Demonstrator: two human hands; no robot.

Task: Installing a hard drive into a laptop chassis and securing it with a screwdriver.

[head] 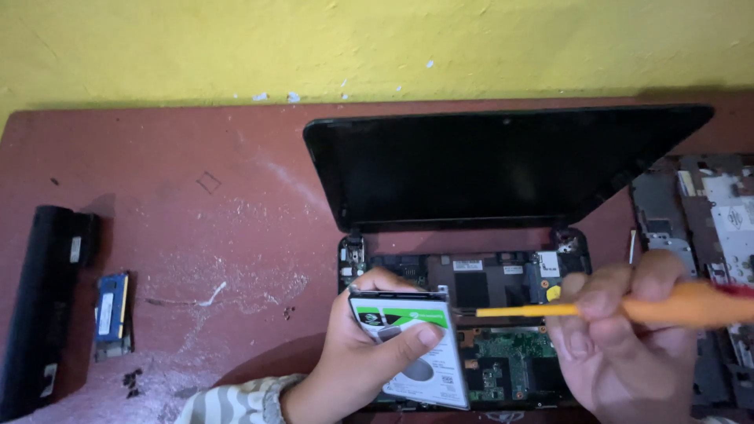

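The left hand (pixel 369 353) holds a hard drive (pixel 420 357) tilted above the open laptop base (pixel 503 330), thumb across its label. The right hand (pixel 620 338) closes its grip on an orange-handled screwdriver (pixel 628 308); the tip sits at the drive's upper right corner. The green circuit board (pixel 510 353) lies exposed between both hands. The laptop screen (pixel 495 165) lies back, dark, on the red tabletop (pixel 196 220). At far left rest a black battery (pixel 39 306) and, just beside it, a blue memory module (pixel 111 310). A removed cover (pixel 707 220) lies at right.
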